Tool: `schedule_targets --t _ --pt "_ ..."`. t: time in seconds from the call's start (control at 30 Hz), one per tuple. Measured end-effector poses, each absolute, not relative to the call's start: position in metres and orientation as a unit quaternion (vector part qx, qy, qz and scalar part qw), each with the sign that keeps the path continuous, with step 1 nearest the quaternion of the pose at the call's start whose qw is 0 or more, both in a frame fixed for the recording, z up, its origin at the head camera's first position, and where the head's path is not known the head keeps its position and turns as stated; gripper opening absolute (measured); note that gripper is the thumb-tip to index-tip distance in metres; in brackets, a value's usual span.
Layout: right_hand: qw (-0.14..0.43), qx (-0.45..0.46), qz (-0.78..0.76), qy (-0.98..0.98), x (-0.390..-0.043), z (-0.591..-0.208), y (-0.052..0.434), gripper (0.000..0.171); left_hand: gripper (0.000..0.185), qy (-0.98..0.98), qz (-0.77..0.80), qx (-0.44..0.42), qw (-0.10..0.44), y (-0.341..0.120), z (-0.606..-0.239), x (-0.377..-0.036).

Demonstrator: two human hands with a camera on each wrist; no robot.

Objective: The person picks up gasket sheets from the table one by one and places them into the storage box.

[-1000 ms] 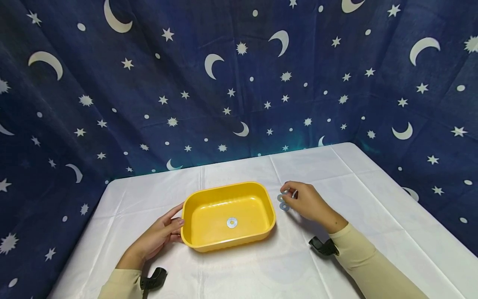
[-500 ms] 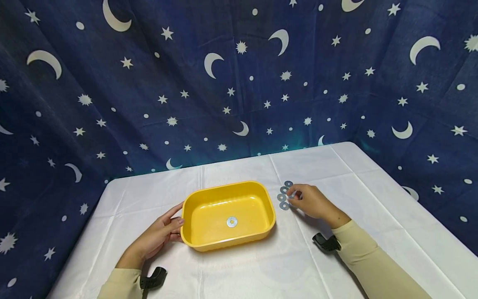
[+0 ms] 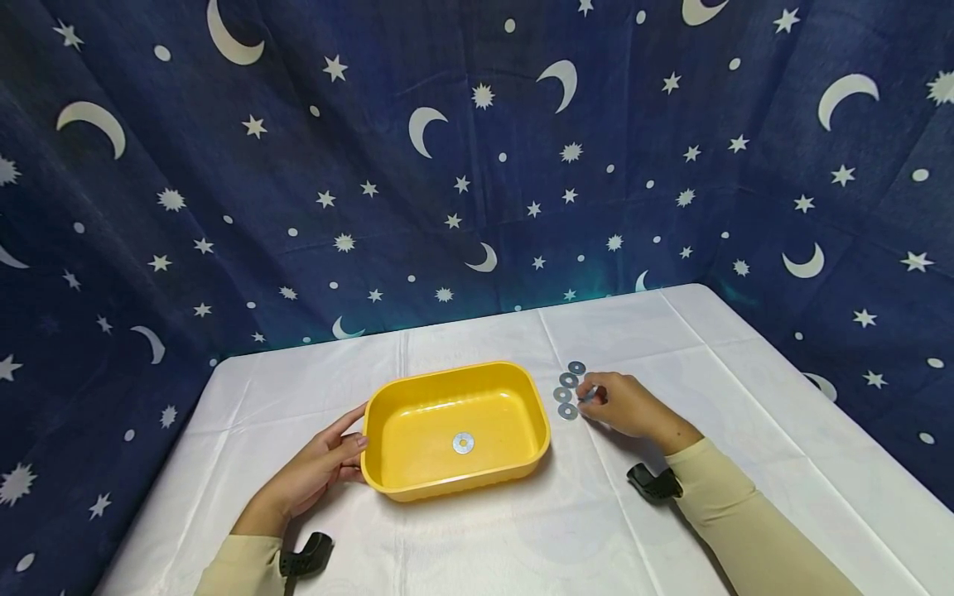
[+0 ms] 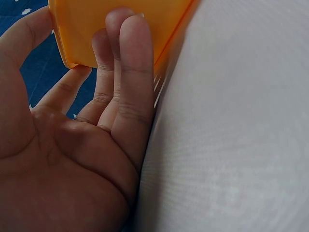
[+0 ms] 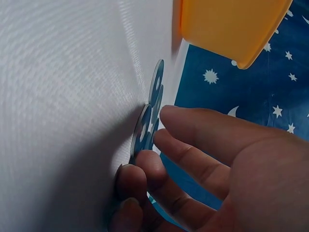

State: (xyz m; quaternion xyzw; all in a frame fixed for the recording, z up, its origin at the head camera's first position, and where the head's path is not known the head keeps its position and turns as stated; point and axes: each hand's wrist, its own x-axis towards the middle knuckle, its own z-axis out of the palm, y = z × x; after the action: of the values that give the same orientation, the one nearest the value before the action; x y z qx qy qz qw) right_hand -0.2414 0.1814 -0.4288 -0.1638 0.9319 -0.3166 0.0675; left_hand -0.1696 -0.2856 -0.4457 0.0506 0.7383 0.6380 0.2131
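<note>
My left hand (image 3: 316, 465) holds the left end of a yellow tray (image 3: 421, 478), thumb at the rim and fingers against the outer wall (image 4: 79, 34). A flat metal washer (image 3: 455, 445) lies inside the tray. To the tray's right, my right hand (image 3: 629, 406) has its fingers curled low over the table, at a washer (image 5: 140, 129) that shows as a tilted sliver between thumb and fingers in the head view. Just left of the fingertips several more washers (image 3: 559, 400) lie in a short, slightly curved row. The right hand partly hides its own washer.
A white cloth (image 3: 522, 546) covers the table. Behind and beside it hangs a dark blue curtain (image 3: 402, 273) with moons and stars. A black wrist device (image 3: 307, 556) sits at the left sleeve, another black device (image 3: 652, 483) at the right.
My right hand has drawn back a little toward the right and nearer to me, uncovering the far washers of the row. The left hand and tray have stayed put.
</note>
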Motion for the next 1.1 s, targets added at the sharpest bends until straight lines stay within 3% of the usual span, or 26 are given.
schedule_targets --t 1.1 --pt "0.095 -0.153 -0.288 0.94 -0.2405 -0.4312 0.1827 0.017 0.072 0.734 0.642 0.054 0.216 -0.286 -0.4469 -0.1693"
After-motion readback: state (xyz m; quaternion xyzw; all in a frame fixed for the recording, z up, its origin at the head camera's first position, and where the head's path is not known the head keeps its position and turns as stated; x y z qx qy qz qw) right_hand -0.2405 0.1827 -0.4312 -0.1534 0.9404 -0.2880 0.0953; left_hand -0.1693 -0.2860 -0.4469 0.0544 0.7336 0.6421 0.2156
